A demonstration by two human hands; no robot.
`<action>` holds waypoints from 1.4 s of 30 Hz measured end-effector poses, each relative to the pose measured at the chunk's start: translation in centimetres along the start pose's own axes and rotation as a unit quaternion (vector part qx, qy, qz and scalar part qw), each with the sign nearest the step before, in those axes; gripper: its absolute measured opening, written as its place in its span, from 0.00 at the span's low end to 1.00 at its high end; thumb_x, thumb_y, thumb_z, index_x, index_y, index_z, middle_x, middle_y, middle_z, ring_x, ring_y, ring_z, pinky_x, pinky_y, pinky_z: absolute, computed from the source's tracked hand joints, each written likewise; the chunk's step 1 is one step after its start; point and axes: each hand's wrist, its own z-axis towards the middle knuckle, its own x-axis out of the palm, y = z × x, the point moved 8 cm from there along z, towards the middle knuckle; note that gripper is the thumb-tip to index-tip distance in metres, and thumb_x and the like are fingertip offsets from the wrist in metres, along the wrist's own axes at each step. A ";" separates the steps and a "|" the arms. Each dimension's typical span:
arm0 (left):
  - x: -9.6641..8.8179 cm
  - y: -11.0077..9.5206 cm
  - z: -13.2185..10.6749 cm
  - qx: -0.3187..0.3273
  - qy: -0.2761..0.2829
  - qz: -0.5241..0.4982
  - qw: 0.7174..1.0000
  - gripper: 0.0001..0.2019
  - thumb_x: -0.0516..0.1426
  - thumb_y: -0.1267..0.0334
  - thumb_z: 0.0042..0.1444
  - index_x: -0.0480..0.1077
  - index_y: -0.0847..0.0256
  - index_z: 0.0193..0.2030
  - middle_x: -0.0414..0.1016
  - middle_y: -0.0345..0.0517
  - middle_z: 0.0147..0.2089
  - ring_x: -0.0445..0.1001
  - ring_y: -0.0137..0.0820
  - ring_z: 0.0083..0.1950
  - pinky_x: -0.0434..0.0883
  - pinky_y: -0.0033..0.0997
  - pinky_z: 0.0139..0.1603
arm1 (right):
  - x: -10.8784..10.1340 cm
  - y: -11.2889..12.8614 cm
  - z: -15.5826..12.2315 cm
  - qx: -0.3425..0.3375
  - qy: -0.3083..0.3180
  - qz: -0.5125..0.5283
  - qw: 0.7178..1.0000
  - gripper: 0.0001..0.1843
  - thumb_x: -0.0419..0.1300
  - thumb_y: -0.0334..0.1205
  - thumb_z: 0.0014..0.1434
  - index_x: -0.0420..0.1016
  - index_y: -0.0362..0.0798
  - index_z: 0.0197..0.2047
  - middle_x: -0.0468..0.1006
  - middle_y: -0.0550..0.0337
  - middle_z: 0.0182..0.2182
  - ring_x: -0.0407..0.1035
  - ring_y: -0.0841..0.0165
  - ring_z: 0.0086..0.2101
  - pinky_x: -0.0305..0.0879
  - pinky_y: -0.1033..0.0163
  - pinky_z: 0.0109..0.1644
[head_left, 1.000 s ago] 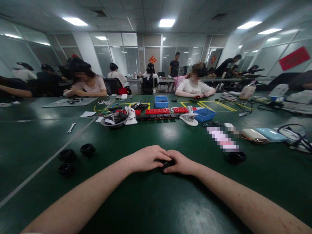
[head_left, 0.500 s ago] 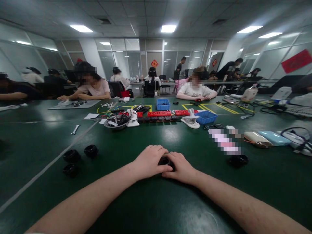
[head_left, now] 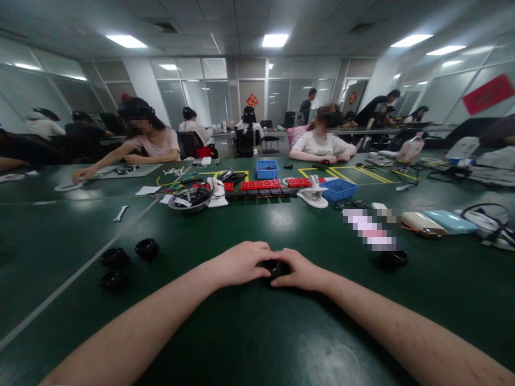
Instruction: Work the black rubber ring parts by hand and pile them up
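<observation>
At the near middle of the green table [head_left: 225, 343], my left hand [head_left: 243, 264] and my right hand [head_left: 301, 271] curl around one glossy black round piece [head_left: 274, 269] with a hollow in its top. My fingers meet at its far side, and both thumbs press its near side. Most of it is hidden by my hands. Off to the left sit three similar pieces: one nearer the middle [head_left: 147, 248], one behind [head_left: 115, 257] and one in front [head_left: 114, 280]. Another dark round piece [head_left: 392, 259] lies to the right.
A wrench [head_left: 120, 213] lies at the left. Farther back are a metal bowl [head_left: 189, 208] of cables, red power strips [head_left: 260, 184], white clips [head_left: 313, 192] and blue bins [head_left: 340, 188]. Pouches [head_left: 453, 221] lie at the right. Co-workers sit across the table.
My thumbs have drawn apart a little, showing more of the black piece's front. The co-worker at the left has stretched an arm out to a white loop on the table. The view has shifted slightly.
</observation>
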 end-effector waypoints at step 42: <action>-0.7 -0.4 0.0 -0.120 -0.090 0.077 0.986 0.17 0.54 0.51 0.57 0.69 0.63 0.43 0.71 0.50 0.44 0.67 0.42 0.48 0.57 0.49 0.55 | -0.2 1.1 -1.0 0.006 -0.027 -0.029 0.999 0.27 0.65 0.53 0.44 0.68 0.45 0.43 0.73 0.55 0.38 0.66 0.62 0.38 0.58 0.58 0.43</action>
